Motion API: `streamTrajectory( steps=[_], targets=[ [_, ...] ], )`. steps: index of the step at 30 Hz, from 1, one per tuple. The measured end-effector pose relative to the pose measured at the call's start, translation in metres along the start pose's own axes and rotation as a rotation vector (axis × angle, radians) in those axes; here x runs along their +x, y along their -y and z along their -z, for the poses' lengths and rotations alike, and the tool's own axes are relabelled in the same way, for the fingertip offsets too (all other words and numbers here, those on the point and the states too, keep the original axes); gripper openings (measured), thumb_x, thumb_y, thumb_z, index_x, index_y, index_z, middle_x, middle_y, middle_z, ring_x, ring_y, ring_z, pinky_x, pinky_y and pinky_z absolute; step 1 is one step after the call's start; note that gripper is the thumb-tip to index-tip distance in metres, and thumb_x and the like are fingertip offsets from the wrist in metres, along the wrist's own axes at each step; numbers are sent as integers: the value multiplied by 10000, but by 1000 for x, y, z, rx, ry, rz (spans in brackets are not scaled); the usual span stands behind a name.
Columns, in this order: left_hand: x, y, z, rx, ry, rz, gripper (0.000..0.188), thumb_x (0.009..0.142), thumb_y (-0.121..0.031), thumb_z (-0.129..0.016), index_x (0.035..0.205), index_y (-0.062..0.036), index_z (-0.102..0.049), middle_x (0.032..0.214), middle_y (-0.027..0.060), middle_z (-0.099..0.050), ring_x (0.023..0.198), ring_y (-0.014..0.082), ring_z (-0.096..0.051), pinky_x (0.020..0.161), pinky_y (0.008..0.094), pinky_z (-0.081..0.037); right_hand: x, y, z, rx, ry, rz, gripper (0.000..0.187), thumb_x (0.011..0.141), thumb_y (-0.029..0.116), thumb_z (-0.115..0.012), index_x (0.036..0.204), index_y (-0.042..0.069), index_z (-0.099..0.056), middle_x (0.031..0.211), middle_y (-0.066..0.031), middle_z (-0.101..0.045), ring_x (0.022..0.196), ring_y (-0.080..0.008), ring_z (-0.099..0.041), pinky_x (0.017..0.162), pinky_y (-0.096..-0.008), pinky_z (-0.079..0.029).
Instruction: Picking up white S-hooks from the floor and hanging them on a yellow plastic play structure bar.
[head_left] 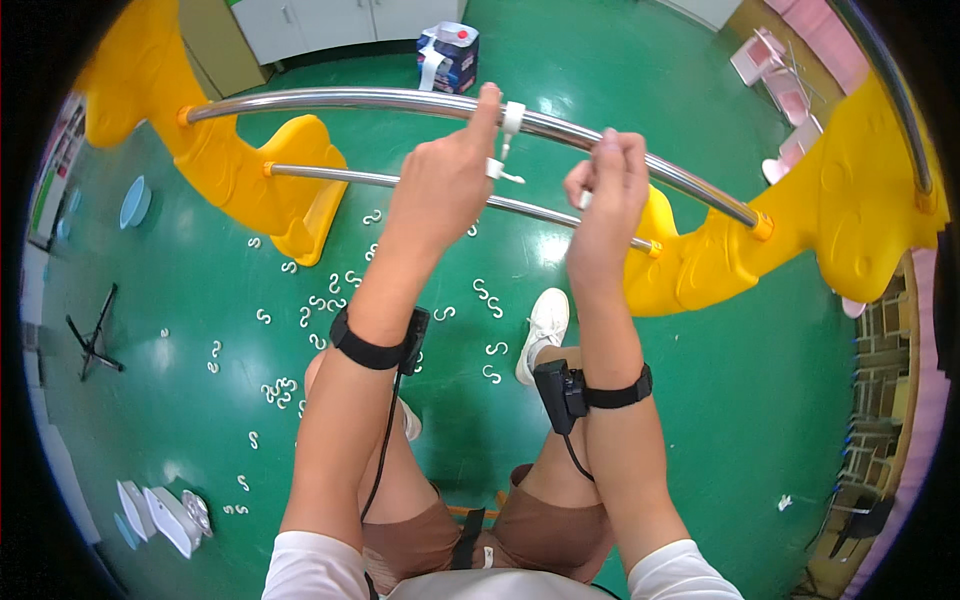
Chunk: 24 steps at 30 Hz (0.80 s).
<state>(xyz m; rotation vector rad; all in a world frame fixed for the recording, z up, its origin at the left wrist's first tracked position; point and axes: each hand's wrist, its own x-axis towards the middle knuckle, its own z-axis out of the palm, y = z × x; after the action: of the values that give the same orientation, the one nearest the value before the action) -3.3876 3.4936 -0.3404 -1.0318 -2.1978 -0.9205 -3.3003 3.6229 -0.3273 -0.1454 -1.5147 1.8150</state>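
Hooks (513,117) of a white, S-like kind hang linked in a short string from the upper steel bar (330,97), the top one looped over the metal just beside our left hand (440,180). That hand's index finger points up across the bar, the others are curled, and we cannot tell whether they grip the lower end of the string, which shows right next to them. Our right hand (608,200) has its fingers bent together around a small white piece (585,200), only partly visible, with its fingertips overlapping the same bar. Below it we see a thinner lower bar (330,174); both run between a yellow left end support (215,180) and a yellow right end support (705,270). Black straps, the left strap (365,347) and the right strap (618,396), circle our forearms. Beneath us, many loose white hooks (282,392) lie scattered over the green floor (740,400), mostly toward our left, with a few near our white shoe (546,320). Farther out we have a dark blue package (455,62) beyond the bars, a blue basin (135,203) and a black stand (92,347) at left, and pink chairs (785,95) at upper right.
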Motion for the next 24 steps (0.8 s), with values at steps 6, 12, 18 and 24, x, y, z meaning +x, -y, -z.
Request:
streamTrajectory(
  steps=[6,12,18,24],
  targets=[
    [3,-6,2,-3,50,50,587,818,-2,-566,1378,-68,-405,741,195,-643,665,406,-633,581,505,-478,22,2,4,57,100,213,230,913,65,-559,1026,59,-358,974,-67,-381,834,-122,-494,747,-254,-396],
    [-2,-4,5,-4,70,65,705,696,52,-567,1376,-37,-405,751,193,-651,682,398,-642,598,493,-508,31,10,-16,-47,58,174,380,828,4,-710,998,60,-375,922,-40,-392,849,-130,-533,752,-282,-445],
    [-5,-6,2,-45,93,98,738,679,34,-568,1395,-19,-397,667,205,-627,632,406,-630,575,495,-508,36,7,-22,-822,-61,443,291,829,116,-731,797,15,-460,816,-75,-482,662,-173,-483,606,-300,-427],
    [-12,-8,4,-86,89,127,647,757,13,-551,1387,-33,-415,680,199,-627,619,407,-622,554,499,-492,42,-8,-21,-731,-24,513,99,878,76,-659,875,6,-588,848,-81,-510,720,-186,-545,620,-308,-460]
  ],
)
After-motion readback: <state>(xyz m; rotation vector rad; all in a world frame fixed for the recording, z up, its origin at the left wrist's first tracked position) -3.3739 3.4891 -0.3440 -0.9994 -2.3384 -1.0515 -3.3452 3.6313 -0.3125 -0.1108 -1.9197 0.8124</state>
